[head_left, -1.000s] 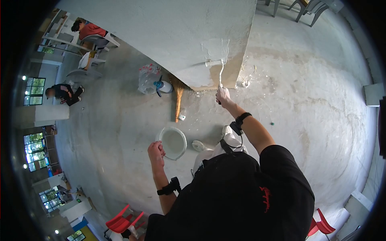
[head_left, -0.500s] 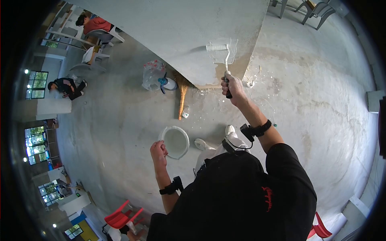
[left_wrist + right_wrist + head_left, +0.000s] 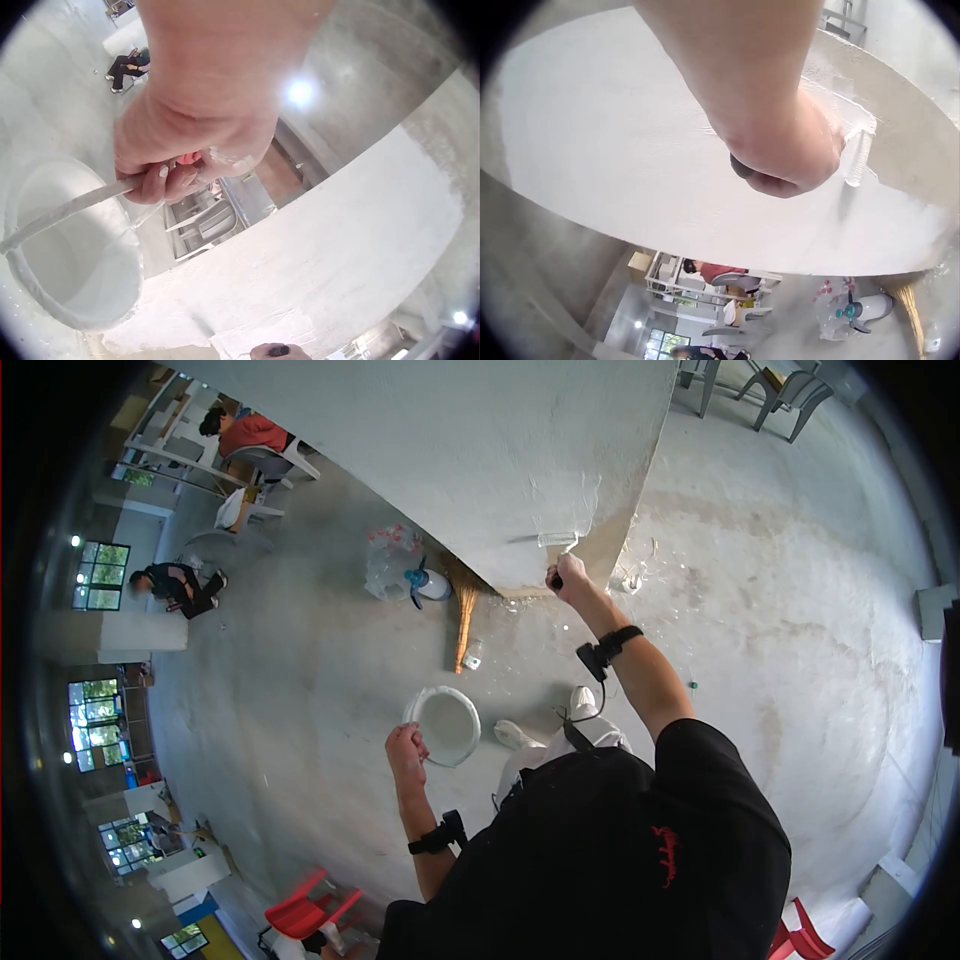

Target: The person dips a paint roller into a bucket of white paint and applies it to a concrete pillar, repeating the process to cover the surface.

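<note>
My right hand [image 3: 570, 578] grips the dark handle of a paint roller [image 3: 557, 540]. The roller's white-coated sleeve lies against the low part of a wall face, beside a bare tan patch at its edge. In the right wrist view the roller [image 3: 860, 157] shows just past the knuckles, on wet white paint. My left hand [image 3: 407, 750] has its fingers curled round the bail handle [image 3: 75, 210] of a white bucket [image 3: 412, 707]. White paint smears the bucket's rim and the base of that hand. Pale paint shows inside the bucket.
Against the wall [image 3: 480, 470] leans a straw broom [image 3: 466, 625], next to a blue-topped spray bottle [image 3: 432, 584] and a clear plastic bag [image 3: 388, 565]. Paint specks and debris lie around the wall's foot. Red chairs [image 3: 305, 905] stand behind; seated people are off to the left.
The roller in my right hand went up the wall, then back down to a lower spot. The left hand keeps its hold on the bucket handle. The head view has shifted slightly.
</note>
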Demonstrator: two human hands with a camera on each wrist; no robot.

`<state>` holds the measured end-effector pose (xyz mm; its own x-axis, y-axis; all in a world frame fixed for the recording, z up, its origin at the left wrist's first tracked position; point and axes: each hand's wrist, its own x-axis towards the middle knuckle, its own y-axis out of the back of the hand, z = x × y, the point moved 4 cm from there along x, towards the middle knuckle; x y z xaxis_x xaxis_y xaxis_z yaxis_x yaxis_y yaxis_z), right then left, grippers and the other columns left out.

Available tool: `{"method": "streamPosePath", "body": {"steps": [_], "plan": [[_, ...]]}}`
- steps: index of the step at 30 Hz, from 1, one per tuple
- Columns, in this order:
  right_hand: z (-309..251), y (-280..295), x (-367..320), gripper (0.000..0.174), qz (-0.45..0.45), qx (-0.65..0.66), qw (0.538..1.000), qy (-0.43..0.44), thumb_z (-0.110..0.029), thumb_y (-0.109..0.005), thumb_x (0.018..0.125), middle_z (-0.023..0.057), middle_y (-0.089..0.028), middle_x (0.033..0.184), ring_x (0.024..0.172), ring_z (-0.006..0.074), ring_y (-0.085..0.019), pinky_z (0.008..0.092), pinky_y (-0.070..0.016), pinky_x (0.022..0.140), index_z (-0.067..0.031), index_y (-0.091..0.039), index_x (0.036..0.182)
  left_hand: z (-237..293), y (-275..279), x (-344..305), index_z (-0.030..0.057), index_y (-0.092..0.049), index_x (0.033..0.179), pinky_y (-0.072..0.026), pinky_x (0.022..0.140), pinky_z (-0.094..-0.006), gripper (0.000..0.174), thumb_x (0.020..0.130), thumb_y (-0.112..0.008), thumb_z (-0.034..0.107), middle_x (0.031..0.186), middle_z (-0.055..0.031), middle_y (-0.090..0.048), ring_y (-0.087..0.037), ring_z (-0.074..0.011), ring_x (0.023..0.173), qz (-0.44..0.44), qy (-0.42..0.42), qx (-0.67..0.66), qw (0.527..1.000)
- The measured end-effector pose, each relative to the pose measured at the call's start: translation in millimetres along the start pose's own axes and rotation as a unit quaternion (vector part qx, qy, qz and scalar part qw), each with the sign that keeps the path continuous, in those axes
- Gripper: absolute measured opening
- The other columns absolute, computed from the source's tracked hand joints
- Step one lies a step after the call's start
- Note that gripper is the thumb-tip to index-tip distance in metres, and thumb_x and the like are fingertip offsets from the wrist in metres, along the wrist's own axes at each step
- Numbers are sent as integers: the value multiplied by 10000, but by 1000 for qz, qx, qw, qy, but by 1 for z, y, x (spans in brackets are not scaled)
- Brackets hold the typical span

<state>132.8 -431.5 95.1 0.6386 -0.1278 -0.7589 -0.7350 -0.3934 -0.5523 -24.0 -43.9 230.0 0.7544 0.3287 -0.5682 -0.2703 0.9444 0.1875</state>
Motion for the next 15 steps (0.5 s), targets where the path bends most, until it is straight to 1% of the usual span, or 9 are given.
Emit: {"method": "streamPosePath", "body": {"steps": [3, 5, 6, 8, 9, 11, 13, 14, 15], "plan": [[-2, -5, -19, 130, -15, -6, 1000, 6, -116, -373, 881, -13, -381, 611, 450, 78, -366, 211, -337, 388, -110, -361, 752, 1, 0, 3, 19, -521, 834, -249, 382, -237, 79, 827, -536, 96, 573, 18, -396, -300, -71, 400, -7, 6, -4, 1000], [-14, -17, -54, 143, -63, 27, 998, -5, -132, -378, 902, -16, -381, 617, 457, 71, -364, 205, -329, 399, -105, -373, 761, -2, 0, 4, 21, -520, 833, -249, 382, -235, 78, 827, -536, 97, 573, 18, -397, -300, -70, 400, -12, 12, -4, 1000], [-19, -21, -71, 143, -61, 27, 998, -5, -132, -378, 902, -16, -381, 617, 457, 71, -364, 205, -329, 399, -105, -373, 761, -2, 0, 5, 23, -521, 831, -248, 383, -234, 76, 826, -538, 97, 573, 19, -396, -300, -68, 401, -10, 9, 0, 1000], [-29, -34, -104, 192, -100, 36, 994, -11, -204, -415, 936, -9, -392, 625, 478, 82, -376, 226, -332, 423, -73, -408, 795, -1, -2, 5, 24, -522, 829, -247, 384, -234, 75, 826, -540, 97, 572, 21, -396, -300, -66, 401, -8, 6, 5, 1000], [-34, -38, -120, 192, -99, 36, 994, -11, -204, -415, 936, -9, -392, 625, 478, 82, -376, 226, -332, 423, -73, -408, 795, 0, -3, 4, 23, -522, 826, -250, 385, -234, 76, 826, -540, 97, 571, 21, -395, -300, -66, 401, -9, 7, 4, 1000], [-43, -47, -153, 208, -155, 15, 988, 14, -233, -429, 942, -18, -388, 639, 494, 73, -377, 220, -334, 436, -58, -430, 829, 1, -3, 4, 21, -522, 823, -253, 385, -234, 78, 827, -539, 97, 569, 21, -395, -301, -66, 400, -9, 6, 2, 1000], [-50, -54, -184, 205, -169, 11, 985, 33, -236, -434, 943, -21, -388, 643, 496, 70, -375, 220, -333, 438, -57, -434, 842, -2, -2, 7, 20, -522, 818, -253, 384, -233, 79, 828, -538, 97, 566, 21, -394, -300, -67, 399, -7, 6, 3, 1000], [-52, -56, -191, 204, -182, 8, 982, 53, -239, -438, 944, -24, -388, 647, 498, 68, -373, 219, -332, 441, -56, -439, 855, -4, -1, 8, 20, -522, 818, -253, 384, -233, 79, 828, -538, 97, 566, 21, -394, -300, -67, 399, -6, 6, 2, 1000], [-51, -57, -190, 204, -182, 7, 982, 52, -239, -438, 944, -24, -388, 647, 498, 68, -373, 219, -332, 441, -56, -439, 855, -4, 0, 9, 21, -522, 816, -252, 382, -234, 77, 828, -537, 95, 566, 20, -395, -300, -67, 398, -5, 4, 3, 1000]]}}
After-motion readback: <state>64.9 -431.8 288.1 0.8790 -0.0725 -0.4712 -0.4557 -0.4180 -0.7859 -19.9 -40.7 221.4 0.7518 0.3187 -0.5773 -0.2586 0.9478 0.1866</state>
